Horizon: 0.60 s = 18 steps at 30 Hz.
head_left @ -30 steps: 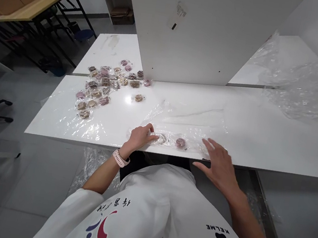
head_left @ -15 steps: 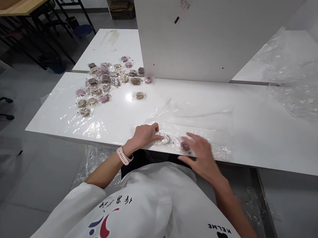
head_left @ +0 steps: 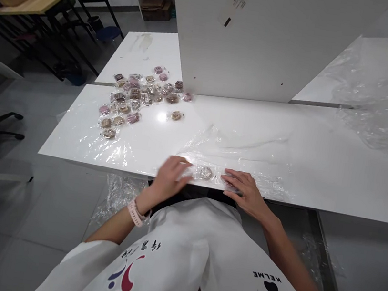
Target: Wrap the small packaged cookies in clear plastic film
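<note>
A pale wrapped cookie (head_left: pixel 205 172) lies in clear plastic film near the table's front edge, between my two hands. My left hand (head_left: pixel 169 179) is just left of it, blurred by motion, with thumb and fingers apart. Over at the right, my right hand (head_left: pixel 247 192) has its fingers and thumb around a dark reddish wrapped cookie (head_left: pixel 231 184), which they partly cover. Behind both hands a thin sheet of clear plastic film (head_left: pixel 251 149) lies wrinkled on the white tabletop.
Many wrapped cookies (head_left: pixel 134 94), brown, pink and tan, are spread over the table's left part. A single wrapped cookie (head_left: pixel 176 115) sits apart from them. A tall white panel (head_left: pixel 259 44) stands behind. Crumpled clear plastic (head_left: pixel 382 114) covers the right rear.
My left hand has moved slightly left, off the pale cookie. My right hand has settled lower onto the dark reddish cookie. The camera view has shifted a little.
</note>
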{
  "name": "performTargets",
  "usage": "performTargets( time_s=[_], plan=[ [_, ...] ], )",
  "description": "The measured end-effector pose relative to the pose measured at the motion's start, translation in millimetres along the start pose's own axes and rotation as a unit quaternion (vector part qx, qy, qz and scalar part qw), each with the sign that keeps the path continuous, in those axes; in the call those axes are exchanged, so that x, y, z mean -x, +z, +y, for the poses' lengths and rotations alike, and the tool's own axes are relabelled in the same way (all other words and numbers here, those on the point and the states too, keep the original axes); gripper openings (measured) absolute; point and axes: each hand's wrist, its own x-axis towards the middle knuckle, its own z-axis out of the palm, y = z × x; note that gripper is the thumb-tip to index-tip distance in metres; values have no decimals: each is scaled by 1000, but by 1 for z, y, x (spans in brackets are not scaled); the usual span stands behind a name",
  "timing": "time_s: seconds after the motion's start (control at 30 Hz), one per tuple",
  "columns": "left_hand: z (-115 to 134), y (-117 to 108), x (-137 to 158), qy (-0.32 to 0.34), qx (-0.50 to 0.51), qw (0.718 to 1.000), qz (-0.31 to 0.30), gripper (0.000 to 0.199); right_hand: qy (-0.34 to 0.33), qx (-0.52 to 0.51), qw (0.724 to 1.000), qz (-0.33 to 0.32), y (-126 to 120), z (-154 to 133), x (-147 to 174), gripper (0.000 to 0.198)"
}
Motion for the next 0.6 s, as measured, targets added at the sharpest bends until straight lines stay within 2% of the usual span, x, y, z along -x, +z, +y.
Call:
performTargets(
  time_s=[0.07,0.1,0.17,0.23,0.33,0.43,0.5,0.6],
  plan=[
    [17,15,-9,77,64,991,-93,36,-4,-27,1000,-5,-5,-1,-1,39],
    [22,21,-15,78,79,986,-128,35,2,-45,999,-4,-8,-1,-2,38],
    [24,26,-29,21,82,982,-171,29,35,-80,996,8,-15,0,-6,37],
    [19,25,-47,-57,58,977,-195,26,95,-103,990,31,-20,3,-15,37],
    [11,23,-78,-132,16,965,-224,29,195,-89,975,52,-23,12,-36,42],
    [7,22,-101,-155,-17,957,-245,35,259,-16,964,50,-24,20,-55,48],
    [4,18,-107,-164,-48,955,-242,40,259,59,962,65,-23,20,-60,46],
    [-7,4,-98,-206,-62,960,-179,44,184,174,955,152,-18,9,-59,37]
  ],
)
